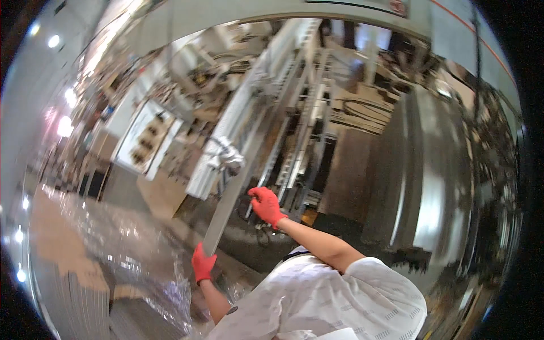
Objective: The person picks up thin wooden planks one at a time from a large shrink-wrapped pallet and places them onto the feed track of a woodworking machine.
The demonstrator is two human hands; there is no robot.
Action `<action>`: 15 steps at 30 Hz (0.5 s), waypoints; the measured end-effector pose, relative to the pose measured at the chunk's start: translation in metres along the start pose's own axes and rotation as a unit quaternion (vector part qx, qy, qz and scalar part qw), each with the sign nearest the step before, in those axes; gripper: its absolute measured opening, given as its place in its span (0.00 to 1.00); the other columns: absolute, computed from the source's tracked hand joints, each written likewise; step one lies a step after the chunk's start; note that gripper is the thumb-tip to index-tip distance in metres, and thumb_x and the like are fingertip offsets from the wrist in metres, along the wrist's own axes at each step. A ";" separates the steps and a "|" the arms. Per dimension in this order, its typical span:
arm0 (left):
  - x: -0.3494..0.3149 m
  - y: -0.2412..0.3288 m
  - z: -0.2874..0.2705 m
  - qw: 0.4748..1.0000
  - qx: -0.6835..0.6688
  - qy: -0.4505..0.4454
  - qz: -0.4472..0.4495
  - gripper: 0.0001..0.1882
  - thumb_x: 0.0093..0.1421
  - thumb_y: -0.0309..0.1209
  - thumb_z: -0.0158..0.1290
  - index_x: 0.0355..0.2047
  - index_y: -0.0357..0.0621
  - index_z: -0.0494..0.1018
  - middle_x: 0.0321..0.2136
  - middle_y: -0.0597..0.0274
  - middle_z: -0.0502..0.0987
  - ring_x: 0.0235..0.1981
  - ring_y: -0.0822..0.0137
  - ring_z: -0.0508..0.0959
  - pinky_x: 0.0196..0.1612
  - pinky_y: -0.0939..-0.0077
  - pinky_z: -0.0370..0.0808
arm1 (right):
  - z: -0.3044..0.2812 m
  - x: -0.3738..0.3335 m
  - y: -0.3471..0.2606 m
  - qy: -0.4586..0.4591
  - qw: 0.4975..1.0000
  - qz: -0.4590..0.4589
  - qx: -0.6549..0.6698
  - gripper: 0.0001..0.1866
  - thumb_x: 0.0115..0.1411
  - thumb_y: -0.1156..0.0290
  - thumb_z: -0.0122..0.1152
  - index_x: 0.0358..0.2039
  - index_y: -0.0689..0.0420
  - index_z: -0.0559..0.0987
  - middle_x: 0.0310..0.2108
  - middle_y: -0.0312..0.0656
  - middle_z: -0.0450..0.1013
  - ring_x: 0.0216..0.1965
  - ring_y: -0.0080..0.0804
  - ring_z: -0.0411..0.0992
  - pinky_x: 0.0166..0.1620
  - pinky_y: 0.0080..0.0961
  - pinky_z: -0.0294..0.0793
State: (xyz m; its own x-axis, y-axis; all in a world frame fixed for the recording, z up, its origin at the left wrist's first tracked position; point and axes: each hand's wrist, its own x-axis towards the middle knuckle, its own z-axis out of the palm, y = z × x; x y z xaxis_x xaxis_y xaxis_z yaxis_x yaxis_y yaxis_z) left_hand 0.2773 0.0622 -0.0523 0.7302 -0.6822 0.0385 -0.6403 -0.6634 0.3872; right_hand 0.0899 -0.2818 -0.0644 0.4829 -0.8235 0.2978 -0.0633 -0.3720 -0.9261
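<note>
Long grey strip (225,215): we see it left of centre, slanting from the lower middle of the frame up toward the upper middle, where its far end is lost in blur. Our left hand (203,263), in a red glove, is at its lower end, the fingers closed around it. Our right hand (266,205), gloved in red too, is near the centre of the frame, just right of the strip. Its fingers are partly curled, and we cannot tell whether they have hold of anything.

Beside the strip, on its left, we see a pale beam (204,177) with a crumpled whitish bundle (225,156) at its near part. Narrow metal rails (303,133) run up through the upper middle, right of the strip. A large dark, shiny panel (430,198) fills much of the right side. At lower left, clear plastic film (150,266) lies near a stack of grey sheets (76,306). Farther off, at centre left, we have a white-edged panel (126,148) with dark clumps on it.
</note>
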 end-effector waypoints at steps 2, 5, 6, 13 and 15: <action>-0.003 0.012 -0.007 1.000 0.009 0.024 0.015 0.43 0.43 0.34 0.73 0.62 0.41 0.71 0.55 0.42 0.78 0.55 0.41 0.78 0.55 0.51 0.77 | 0.008 -0.008 -0.010 -0.048 0.994 0.054 0.085 0.19 0.57 0.70 0.61 0.49 0.57 0.80 0.43 0.49 0.79 0.46 0.49 0.78 0.52 0.40 0.76; -0.014 0.033 -0.012 1.000 -0.017 -0.002 -0.018 0.40 0.43 0.33 0.71 0.60 0.44 0.73 0.51 0.44 0.81 0.53 0.41 0.80 0.53 0.51 0.78 | 0.010 -0.016 -0.018 -0.141 0.971 0.165 0.102 0.29 0.58 0.64 0.62 0.59 0.60 0.73 0.50 0.53 0.78 0.51 0.50 0.77 0.54 0.42 0.75; -0.021 0.042 -0.013 0.999 -0.021 -0.011 -0.034 0.39 0.43 0.32 0.70 0.59 0.44 0.74 0.50 0.44 0.81 0.52 0.42 0.80 0.52 0.51 0.78 | 0.007 -0.019 -0.020 -0.146 0.967 0.169 0.125 0.32 0.59 0.63 0.64 0.62 0.59 0.71 0.51 0.51 0.77 0.51 0.46 0.77 0.56 0.39 0.75; -0.085 0.142 0.003 0.980 -0.192 -0.018 -0.046 0.29 0.42 0.29 0.66 0.48 0.46 0.77 0.43 0.49 0.83 0.47 0.42 0.81 0.47 0.51 0.80 | -0.016 -0.026 -0.062 -0.073 0.881 0.391 0.258 0.59 0.57 0.54 0.76 0.76 0.63 0.47 0.66 0.60 0.66 0.64 0.51 0.68 0.65 0.42 0.69; -0.087 0.181 0.011 0.997 -0.068 0.000 0.022 0.31 0.42 0.31 0.67 0.51 0.46 0.76 0.44 0.51 0.82 0.47 0.44 0.81 0.49 0.53 0.79 | -0.031 -0.027 -0.082 -0.029 0.895 0.429 0.121 0.63 0.53 0.56 0.79 0.77 0.61 0.45 0.68 0.65 0.61 0.67 0.59 0.64 0.67 0.46 0.67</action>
State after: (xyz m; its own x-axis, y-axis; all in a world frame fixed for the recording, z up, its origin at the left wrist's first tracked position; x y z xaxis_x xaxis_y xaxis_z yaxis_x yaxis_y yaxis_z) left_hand 0.0950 -0.0024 0.0041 0.7024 -0.7095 0.0571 -0.6330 -0.5858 0.5061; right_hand 0.0554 -0.2422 0.0105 0.3916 -0.7362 -0.5520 -0.2447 0.4949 -0.8338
